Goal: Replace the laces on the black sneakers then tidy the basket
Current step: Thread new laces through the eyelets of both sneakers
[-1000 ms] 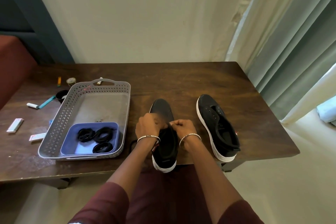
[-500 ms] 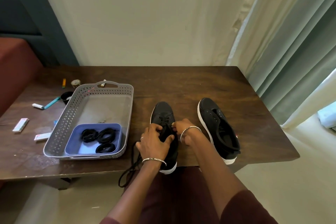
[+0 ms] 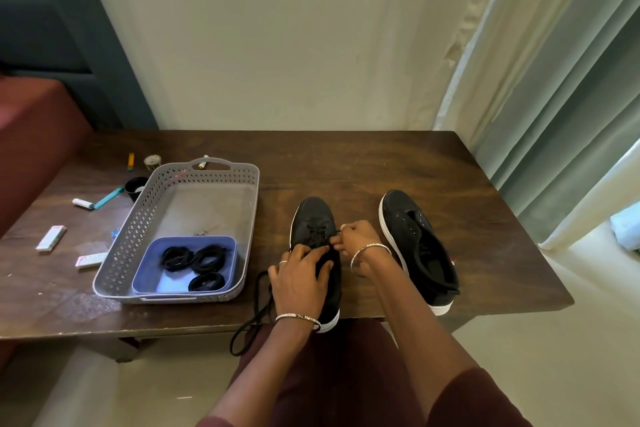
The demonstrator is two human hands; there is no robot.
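Lacing in progress on the near sneaker (image 3: 313,215) — the second sneaker (image 3: 419,250) is lying unlaced just beside it on the surface (image 3: 346,163).
The right hand (image 3: 358,241) is pinching the lace (image 3: 258,295) at an eyelet, grip closed on it; the left hand (image 3: 301,279) is pressing flat on the shoe, grip open. Slack is hanging off the front edge — next, probably, drawing it through, before the basket (image 3: 114,263).

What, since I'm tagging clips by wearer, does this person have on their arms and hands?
The left hand has a thin silver left bangle at the wrist and a pale ring. The right hand has a matching right bangle. Maroon sleeves end above bare forearms.
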